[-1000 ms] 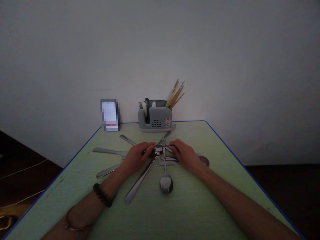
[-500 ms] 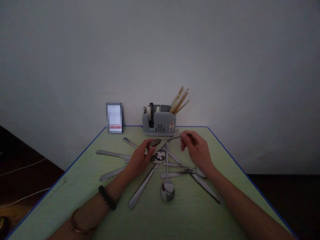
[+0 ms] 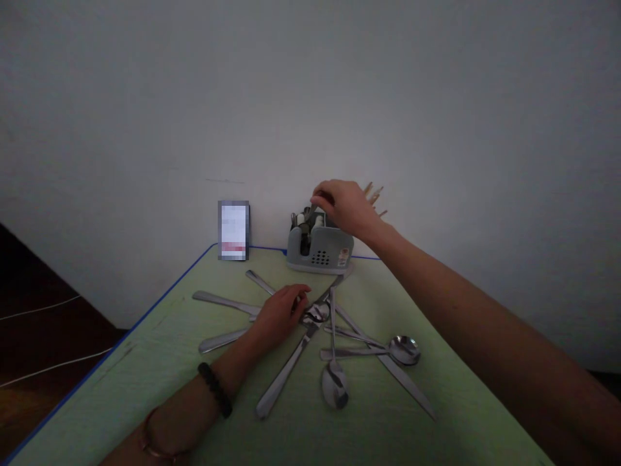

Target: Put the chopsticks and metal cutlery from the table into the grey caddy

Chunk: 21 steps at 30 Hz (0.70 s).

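Observation:
My right hand (image 3: 342, 204) is closed in a pinch over the grey cutlery holder (image 3: 320, 255). It grips the end of a spoon (image 3: 313, 211) whose lower part reaches down into the holder's left section. Low over the pile of cutlery, my left hand (image 3: 281, 314) is open, fingers loosely curved, with nothing seen between them. Beside its thumb lies a spoon bowl (image 3: 317, 314). Nearer me, another spoon (image 3: 334, 385) points bowl-first towards me. To the right, a spoon (image 3: 404, 350) crosses a table knife (image 3: 410, 385). My left hand partly hides several handles.
Wooden chopsticks (image 3: 374, 194) lean from the holder's right side, partly behind my right hand. A phone with a blurred screen (image 3: 233, 230) stands at the back left. The green table (image 3: 388, 433) has a blue edge and meets a white wall (image 3: 310, 97).
My right hand has moved up and left with the spoon, from above the pile to the holder. My left hand has let go of the spoon's bowl end. The view has shifted slightly.

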Tool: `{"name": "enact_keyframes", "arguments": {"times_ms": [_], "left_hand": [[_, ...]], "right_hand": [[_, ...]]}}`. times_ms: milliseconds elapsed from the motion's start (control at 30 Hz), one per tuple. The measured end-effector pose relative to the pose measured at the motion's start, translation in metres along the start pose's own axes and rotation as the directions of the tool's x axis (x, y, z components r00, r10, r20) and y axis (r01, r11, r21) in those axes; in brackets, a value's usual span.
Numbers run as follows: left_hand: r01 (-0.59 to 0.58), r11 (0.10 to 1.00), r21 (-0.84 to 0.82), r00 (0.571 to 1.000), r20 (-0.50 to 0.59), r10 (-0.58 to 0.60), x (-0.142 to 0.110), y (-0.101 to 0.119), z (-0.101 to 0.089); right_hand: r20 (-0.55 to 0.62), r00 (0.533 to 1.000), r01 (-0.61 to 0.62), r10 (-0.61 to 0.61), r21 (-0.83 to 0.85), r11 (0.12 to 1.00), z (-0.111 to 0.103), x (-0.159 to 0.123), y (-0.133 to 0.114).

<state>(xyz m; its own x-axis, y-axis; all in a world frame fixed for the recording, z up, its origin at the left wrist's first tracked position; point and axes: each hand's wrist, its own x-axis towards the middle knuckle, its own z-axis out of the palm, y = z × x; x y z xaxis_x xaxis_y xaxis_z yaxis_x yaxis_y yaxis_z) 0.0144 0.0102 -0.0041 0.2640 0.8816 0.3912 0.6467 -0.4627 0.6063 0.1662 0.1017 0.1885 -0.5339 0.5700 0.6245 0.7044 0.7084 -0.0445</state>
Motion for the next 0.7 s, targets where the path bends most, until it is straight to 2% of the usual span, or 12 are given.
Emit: {"name": "enact_keyframes", "arguments": {"times_ms": [133,333,533,633,700], "left_hand": [[0.005,0.999,0.039,1.0,0.03,-0.006,0.0,0.001,-0.002],[-0.046,0.995,0.091,0.997,0.062,0.04,0.0,0.009,-0.003],[-0.058,0.993,0.104,0.994,0.101,0.048,0.0,0.013,-0.006],[-0.058,0.992,0.109,0.994,0.094,0.048,0.0,0.011,-0.005],[-0.063,0.992,0.112,0.995,0.089,0.053,0.0,0.011,-0.004]], "right_hand": [[0.198,0.978,-0.058,0.065,-0.041,0.997,0.029,0.015,0.006],[0.337,0.929,-0.137,0.152,-0.066,0.988,0.054,0.03,0.006],[0.354,0.916,-0.169,0.188,-0.082,0.982,0.07,0.039,0.0],[0.318,0.933,-0.159,0.17,-0.06,0.985,0.062,0.026,-0.007],[0.265,0.957,-0.122,0.12,-0.011,0.992,0.049,0.005,-0.014]]}}
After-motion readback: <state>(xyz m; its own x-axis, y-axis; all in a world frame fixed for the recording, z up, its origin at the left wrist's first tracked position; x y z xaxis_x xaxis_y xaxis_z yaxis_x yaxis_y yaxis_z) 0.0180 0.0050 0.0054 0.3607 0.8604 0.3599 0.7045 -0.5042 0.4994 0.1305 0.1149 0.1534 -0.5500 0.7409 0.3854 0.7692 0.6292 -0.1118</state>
